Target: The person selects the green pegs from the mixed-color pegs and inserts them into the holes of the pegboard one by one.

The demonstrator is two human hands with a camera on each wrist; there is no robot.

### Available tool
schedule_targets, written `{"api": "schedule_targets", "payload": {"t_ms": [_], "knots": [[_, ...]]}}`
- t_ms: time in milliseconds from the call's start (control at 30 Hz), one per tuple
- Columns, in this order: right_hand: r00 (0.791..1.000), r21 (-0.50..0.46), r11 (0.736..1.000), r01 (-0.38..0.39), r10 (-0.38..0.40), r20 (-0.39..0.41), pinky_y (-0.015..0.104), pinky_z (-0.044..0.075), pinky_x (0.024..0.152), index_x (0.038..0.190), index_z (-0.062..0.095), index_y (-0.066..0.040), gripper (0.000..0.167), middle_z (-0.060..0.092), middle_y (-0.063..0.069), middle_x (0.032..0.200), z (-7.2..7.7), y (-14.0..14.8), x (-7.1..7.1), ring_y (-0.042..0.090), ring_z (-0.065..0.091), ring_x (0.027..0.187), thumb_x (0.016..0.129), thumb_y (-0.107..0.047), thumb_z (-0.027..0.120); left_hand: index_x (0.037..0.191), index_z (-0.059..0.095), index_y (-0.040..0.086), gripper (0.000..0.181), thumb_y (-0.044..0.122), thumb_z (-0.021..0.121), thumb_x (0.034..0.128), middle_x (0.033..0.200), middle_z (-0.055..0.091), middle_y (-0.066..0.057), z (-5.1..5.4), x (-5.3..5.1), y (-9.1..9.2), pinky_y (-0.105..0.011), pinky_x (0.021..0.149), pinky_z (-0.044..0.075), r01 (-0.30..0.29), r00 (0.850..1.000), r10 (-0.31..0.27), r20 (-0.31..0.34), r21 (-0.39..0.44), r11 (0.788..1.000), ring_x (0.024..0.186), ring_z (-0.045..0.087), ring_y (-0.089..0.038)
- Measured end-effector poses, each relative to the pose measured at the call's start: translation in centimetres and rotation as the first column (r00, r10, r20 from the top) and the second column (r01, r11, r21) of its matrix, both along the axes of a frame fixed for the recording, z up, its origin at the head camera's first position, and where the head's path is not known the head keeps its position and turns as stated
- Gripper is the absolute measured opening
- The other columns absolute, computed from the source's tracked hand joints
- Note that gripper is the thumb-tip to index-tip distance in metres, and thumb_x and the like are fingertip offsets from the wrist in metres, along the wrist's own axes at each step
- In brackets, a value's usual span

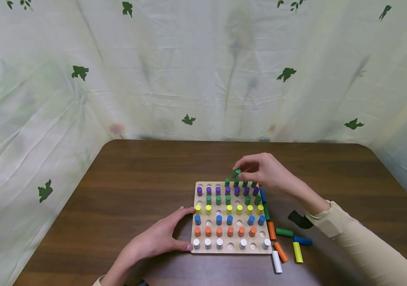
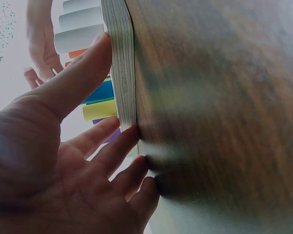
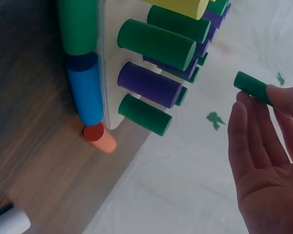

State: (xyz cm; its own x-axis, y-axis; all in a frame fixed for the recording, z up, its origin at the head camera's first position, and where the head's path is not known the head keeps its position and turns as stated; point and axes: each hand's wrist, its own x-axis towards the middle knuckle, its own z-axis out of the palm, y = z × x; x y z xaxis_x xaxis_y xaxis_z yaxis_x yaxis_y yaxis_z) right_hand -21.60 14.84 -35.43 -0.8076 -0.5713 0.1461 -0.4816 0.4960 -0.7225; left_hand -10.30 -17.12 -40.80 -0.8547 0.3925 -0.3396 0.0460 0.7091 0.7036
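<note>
A light wooden pegboard (image 1: 232, 252) holds rows of upright coloured pegs: white, orange, blue, yellow, green, purple and a far green row. Several holes show bare. My right hand (image 1: 266, 171) pinches a green peg (image 1: 236, 173) between thumb and fingertips, above the far row. In the right wrist view that green peg (image 3: 254, 87) is tilted and apart from the board. At the board's left side rests my left hand (image 1: 153, 240), thumb at the near corner and index finger farther up. The left wrist view shows its fingers touching the board's side edge (image 2: 123, 73).
Loose pegs lie along and beyond the board's right side, among them a white peg (image 1: 276, 262), a yellow peg (image 1: 297, 252), a green peg (image 1: 284, 232) and a blue peg (image 1: 303, 240). A pale printed curtain (image 1: 203, 79) hangs behind the brown table (image 1: 135, 178).
</note>
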Motion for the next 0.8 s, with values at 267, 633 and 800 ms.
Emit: {"api": "schedule_targets", "payload": {"t_ms": [267, 633, 800], "knots": [[0.999, -0.023, 0.999, -0.046, 0.046, 0.013, 0.032, 0.056, 0.077, 0.105, 0.072, -0.016, 0.017, 0.072, -0.001, 0.096, -0.4, -1.2, -1.6, 0.014, 0.066, 0.082, 0.088, -0.012, 0.075, 0.146, 0.042, 0.025, 0.085, 0.043, 0.085, 0.0746, 0.156, 0.030, -0.017, -0.1, -0.1, -0.1, -0.064, 0.107, 0.028, 0.012, 1.000, -0.013, -0.007, -0.004, 1.000, 0.141, 0.030, -0.040], [0.984, 0.006, 0.987, -0.158, 0.157, 0.080, 0.033, 0.057, 0.070, 0.100, 0.071, -0.015, 0.014, 0.073, 0.009, 0.094, -0.6, -2.9, -3.2, 0.017, 0.070, 0.081, 0.088, -0.006, 0.072, 0.146, 0.042, 0.025, 0.086, 0.044, 0.085, 0.0741, 0.156, 0.030, -0.018, -0.1, -0.2, -0.1, -0.063, 0.107, 0.028, 0.017, 1.000, -0.017, -0.011, 0.000, 1.000, 0.141, 0.030, -0.040], [0.975, 0.069, 0.974, -0.215, 0.211, 0.067, 0.029, 0.056, 0.072, 0.100, 0.072, -0.013, 0.016, 0.072, 0.003, 0.094, -1.1, -3.5, -3.9, 0.014, 0.068, 0.082, 0.088, -0.003, 0.071, 0.146, 0.042, 0.026, 0.086, 0.045, 0.084, 0.0743, 0.156, 0.031, -0.017, -0.1, -0.2, -0.1, -0.064, 0.107, 0.028, 0.016, 1.000, -0.016, -0.006, 0.001, 1.000, 0.141, 0.030, -0.040]]}}
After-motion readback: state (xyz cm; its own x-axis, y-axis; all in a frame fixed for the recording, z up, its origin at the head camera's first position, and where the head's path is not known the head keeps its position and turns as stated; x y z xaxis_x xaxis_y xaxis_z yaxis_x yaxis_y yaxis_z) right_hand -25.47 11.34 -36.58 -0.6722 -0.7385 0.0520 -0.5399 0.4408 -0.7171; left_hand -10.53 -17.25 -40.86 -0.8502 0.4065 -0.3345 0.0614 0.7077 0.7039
